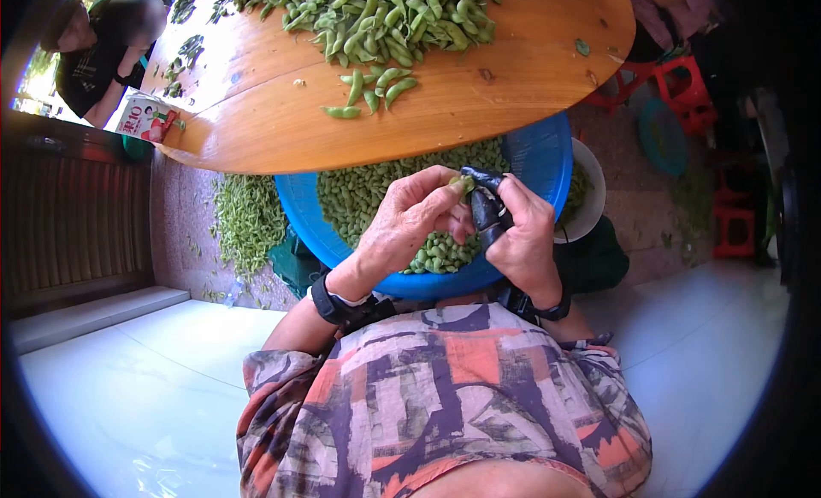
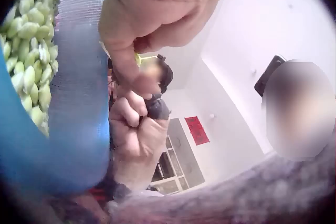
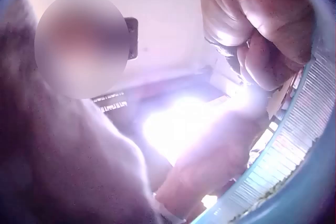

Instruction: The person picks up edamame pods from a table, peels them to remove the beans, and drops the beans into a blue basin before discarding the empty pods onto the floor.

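Over a blue basin [image 1: 295, 220] of shelled green beans [image 1: 363, 186], my two hands meet at a green bean pod [image 1: 465, 182]. The left hand [image 1: 409, 217] pinches the pod between thumb and fingertips. My right hand [image 1: 526, 234] has black covers [image 1: 485, 212] on its thumb and forefinger, and these grip the pod's right end. Most of the pod is hidden by the fingers. In the left wrist view, the left hand [image 2: 157, 19] is above the curled right hand [image 2: 137, 142]. The right wrist view shows the right hand [image 3: 262, 24] close by the basin's ribbed wall [image 3: 294, 119].
A wooden table [image 1: 530, 79] overhangs the basin's far side, with a heap of unshelled pods [image 1: 385, 19] and several loose pods [image 1: 369, 89] near its edge. Empty pods [image 1: 248, 224] lie on the floor at left. A white bucket [image 1: 590, 194] and red stools [image 1: 684, 87] stand at right. Another person [image 1: 103, 57] sits at far left.
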Motion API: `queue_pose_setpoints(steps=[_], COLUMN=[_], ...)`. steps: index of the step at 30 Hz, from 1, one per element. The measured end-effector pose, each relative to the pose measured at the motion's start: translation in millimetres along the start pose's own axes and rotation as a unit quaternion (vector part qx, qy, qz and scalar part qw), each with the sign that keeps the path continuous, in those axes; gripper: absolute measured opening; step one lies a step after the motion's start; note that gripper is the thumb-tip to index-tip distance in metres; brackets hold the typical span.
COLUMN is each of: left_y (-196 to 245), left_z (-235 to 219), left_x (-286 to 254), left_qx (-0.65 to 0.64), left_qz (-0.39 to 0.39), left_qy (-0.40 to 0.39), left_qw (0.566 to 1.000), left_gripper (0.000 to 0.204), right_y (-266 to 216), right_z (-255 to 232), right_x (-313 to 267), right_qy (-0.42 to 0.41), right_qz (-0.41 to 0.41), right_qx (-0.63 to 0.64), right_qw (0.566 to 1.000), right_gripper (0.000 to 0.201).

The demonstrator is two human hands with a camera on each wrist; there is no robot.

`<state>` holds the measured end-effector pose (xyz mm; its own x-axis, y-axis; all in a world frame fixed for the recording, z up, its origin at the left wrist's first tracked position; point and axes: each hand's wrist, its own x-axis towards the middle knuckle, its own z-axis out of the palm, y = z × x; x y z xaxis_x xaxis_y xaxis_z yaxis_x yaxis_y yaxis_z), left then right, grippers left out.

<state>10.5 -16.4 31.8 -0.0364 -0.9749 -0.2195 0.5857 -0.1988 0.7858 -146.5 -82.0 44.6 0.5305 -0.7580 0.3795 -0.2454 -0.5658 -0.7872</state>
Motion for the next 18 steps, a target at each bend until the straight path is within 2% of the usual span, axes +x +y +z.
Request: queue_pose_setpoints(steps=[2,3,6,7,9,10,12,13,14,15,16,17,18], left_y=[-1.8,-1.6,-10.5,-13.2,-14.5,-14.8,-15.3,-15.1,-16.0,-17.8,-18.0,-15.5,-12.5], left_z=[0.8,1.2,-0.3,0.0,4.0,6.1,10.0,10.9,9.0,5.2,2.4,0.7,-0.8], left_x=[0.3,1.1,5.0,6.5,7.9,8.3,10.5,11.3,11.0,10.2,9.4,8.3,6.8], left_qx=[-0.007,-0.050,-0.121,-0.150,-0.166,-0.182,-0.164,-0.145,-0.145,-0.120,-0.094,-0.094,-0.066], left_qz=[0.012,0.002,-0.006,-0.005,0.008,0.017,0.024,0.032,0.033,0.025,0.016,0.016,0.009], left_qy=[0.009,0.016,0.024,0.027,0.034,0.040,0.052,0.064,0.064,0.050,0.035,0.035,0.030], left_qw=[1.000,0.999,0.992,0.988,0.986,0.982,0.985,0.987,0.987,0.991,0.995,0.995,0.997], left_gripper=[0.023,0.021,0.019,0.019,0.018,0.018,0.017,0.016,0.016,0.016,0.016,0.016,0.015], right_y=[-2.2,-1.6,7.8,7.9,4.1,4.1,5.5,5.9,7.1,9.4,20.5,22.2,23.2], right_z=[0.5,-0.2,-2.4,-1.6,1.8,3.6,6.2,4.0,-1.0,-6.2,-6.6,-8.4,-9.5], right_x=[-3.3,-2.5,0.7,0.2,-0.2,0.0,0.9,0.3,-1.2,-2.2,-4.1,-3.1,-2.4], right_qy=[0.007,0.006,-0.005,-0.006,0.022,0.022,0.064,0.064,0.020,-0.026,-0.037,-0.037,-0.052], right_qz=[-0.023,-0.023,0.042,0.041,-0.025,-0.025,-0.115,-0.116,0.035,0.185,0.231,0.231,0.246], right_qx=[-0.042,-0.042,0.073,0.073,0.003,0.003,-0.033,-0.033,0.068,0.167,0.343,0.343,0.415], right_qw=[0.999,0.999,0.996,0.997,0.999,0.999,0.991,0.991,0.997,0.968,0.910,0.910,0.875], right_gripper=[0.018,0.018,0.023,0.023,0.022,0.022,0.017,0.017,0.015,0.013,0.012,0.012,0.011])
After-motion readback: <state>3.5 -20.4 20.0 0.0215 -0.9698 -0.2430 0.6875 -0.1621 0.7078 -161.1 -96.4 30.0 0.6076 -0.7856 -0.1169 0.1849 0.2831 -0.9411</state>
